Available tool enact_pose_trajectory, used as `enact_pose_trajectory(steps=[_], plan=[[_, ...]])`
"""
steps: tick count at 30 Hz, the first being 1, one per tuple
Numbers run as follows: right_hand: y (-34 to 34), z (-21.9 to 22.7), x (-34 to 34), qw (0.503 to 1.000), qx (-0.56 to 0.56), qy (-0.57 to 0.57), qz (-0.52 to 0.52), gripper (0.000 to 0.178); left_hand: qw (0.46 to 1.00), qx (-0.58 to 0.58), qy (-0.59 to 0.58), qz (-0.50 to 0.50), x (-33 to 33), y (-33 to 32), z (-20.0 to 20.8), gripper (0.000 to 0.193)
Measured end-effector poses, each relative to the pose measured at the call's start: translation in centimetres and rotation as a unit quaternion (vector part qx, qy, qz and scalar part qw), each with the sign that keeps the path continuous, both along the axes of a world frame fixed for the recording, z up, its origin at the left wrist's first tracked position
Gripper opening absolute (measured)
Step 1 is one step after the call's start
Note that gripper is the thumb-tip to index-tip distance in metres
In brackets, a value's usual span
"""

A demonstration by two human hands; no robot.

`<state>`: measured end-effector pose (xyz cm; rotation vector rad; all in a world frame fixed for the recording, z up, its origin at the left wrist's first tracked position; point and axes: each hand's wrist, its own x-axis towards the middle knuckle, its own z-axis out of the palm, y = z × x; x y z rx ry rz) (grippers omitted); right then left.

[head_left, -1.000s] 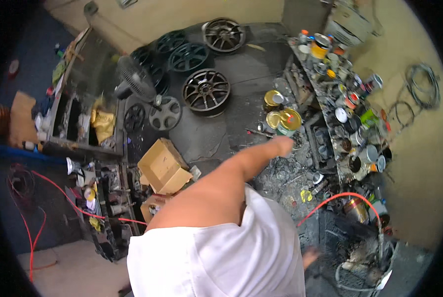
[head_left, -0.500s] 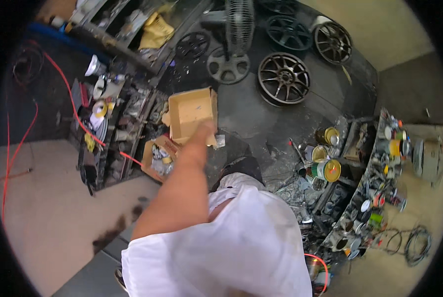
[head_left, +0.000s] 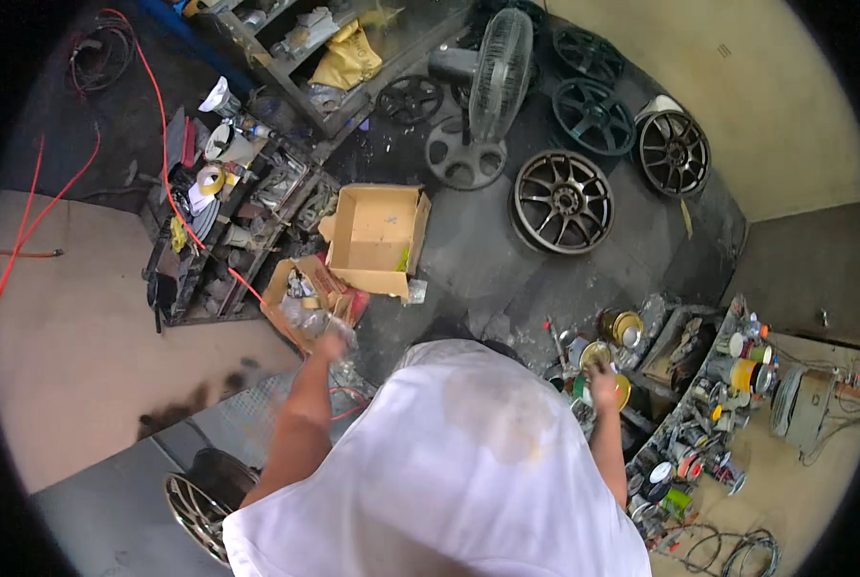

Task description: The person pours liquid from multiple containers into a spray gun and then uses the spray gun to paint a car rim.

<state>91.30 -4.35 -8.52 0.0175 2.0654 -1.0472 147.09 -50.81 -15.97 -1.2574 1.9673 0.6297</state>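
My left hand (head_left: 330, 345) is smeared by motion, so its fingers cannot be made out. It is beside a small cardboard box (head_left: 286, 298) holding crumpled clear plastic and a roll of tape. Just beyond stands a larger open cardboard box (head_left: 377, 231) with a small yellow-green thing (head_left: 403, 260) in its near right corner. Over on the right, my right hand (head_left: 603, 387), also blurred, is over a group of paint cans, partly covering a can with a yellow top (head_left: 623, 391). Whether it touches that can is hidden.
Alloy wheels (head_left: 564, 202) and a pedestal fan (head_left: 500, 77) stand ahead on the dark floor. A cluttered rack (head_left: 247, 231) with a red hose is at left. Tins crowd a shelf (head_left: 728, 394) at right. Another wheel (head_left: 204, 505) lies behind my left arm.
My left hand has drawn back from the larger box to beside the smaller one. My right arm has come into view by the cans. The view has shifted, showing the wheel at lower left.
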Motion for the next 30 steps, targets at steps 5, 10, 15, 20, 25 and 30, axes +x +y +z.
enact_pose_trajectory(steps=[5,10,15,20,25,30], plan=[[-7.3,6.5,-1.2,0.979,-0.070,0.009,0.189,0.034,0.992,0.072,0.052,0.089,-6.4,13.7,0.3,0.038],[-1.7,1.9,-3.7,0.942,0.082,0.141,0.295,0.043,0.990,0.014,0.140,0.022,-14.3,7.1,2.7,0.032],[6.7,-2.0,-6.6,0.984,0.123,0.018,0.126,0.045,0.966,0.028,0.252,0.056,-25.2,-4.8,6.5,0.031],[6.9,1.8,1.0,0.932,-0.085,-0.042,-0.349,0.021,0.962,0.004,0.200,-0.186,-33.5,-15.9,5.2,0.025],[6.5,-1.5,18.8,0.890,0.032,-0.035,-0.454,0.017,0.917,0.110,0.266,-0.275,-43.9,-18.3,8.9,0.024],[-2.1,-3.4,41.3,0.931,-0.024,-0.105,-0.349,0.028,0.870,0.110,0.314,-0.363,-45.5,-21.1,6.8,0.023]])
